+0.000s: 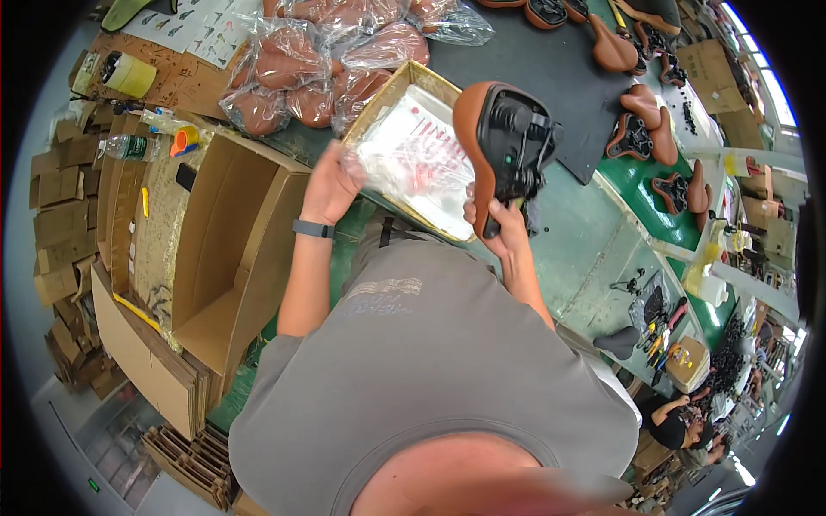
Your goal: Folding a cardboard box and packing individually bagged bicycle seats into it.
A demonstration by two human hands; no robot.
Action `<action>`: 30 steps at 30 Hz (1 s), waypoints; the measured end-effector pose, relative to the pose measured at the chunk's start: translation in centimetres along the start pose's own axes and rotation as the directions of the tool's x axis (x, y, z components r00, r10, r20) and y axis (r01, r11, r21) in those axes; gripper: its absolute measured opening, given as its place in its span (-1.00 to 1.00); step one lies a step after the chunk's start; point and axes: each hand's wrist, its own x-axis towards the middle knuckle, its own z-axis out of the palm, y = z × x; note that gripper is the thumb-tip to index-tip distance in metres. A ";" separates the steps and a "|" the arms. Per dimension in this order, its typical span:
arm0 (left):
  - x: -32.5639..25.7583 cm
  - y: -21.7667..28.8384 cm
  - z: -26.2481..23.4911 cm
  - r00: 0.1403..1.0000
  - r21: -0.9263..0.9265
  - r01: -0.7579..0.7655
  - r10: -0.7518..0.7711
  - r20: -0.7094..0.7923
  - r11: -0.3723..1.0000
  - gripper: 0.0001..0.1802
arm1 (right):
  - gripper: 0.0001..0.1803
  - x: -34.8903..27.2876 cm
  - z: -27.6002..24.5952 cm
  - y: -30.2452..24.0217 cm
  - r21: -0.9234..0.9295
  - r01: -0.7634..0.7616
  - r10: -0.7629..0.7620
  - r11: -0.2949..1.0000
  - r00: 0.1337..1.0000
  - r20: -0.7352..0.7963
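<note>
My right hand (508, 230) grips the narrow nose of a brown bicycle saddle (477, 129). The saddle is held upright over the right side of a shallow cardboard box, its black underside with rails and springs turned to the right. At the box's left edge, my left hand (334, 182) has its slightly blurred fingers closed on a clear plastic bag (379, 163). White printed sheets or bags (422, 142) with red marks lie in the shallow box (379, 99).
Plastic-wrapped brown saddles (288, 60) are heaped beyond the box. Unwrapped saddles (613, 47) lie at the far right on the bench. A large open carton (224, 258) stands at my left. Hand tools (658, 344) and a dark saddle cover (617, 343) lie to the right.
</note>
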 end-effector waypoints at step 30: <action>35.8 8.6 8.0 0.826 0.419 0.403 0.520 0.216 -0.814 -0.23 | 0.59 46.5 -50.0 -49.7 -0.819 -0.316 -0.821 0.478 0.170 -0.545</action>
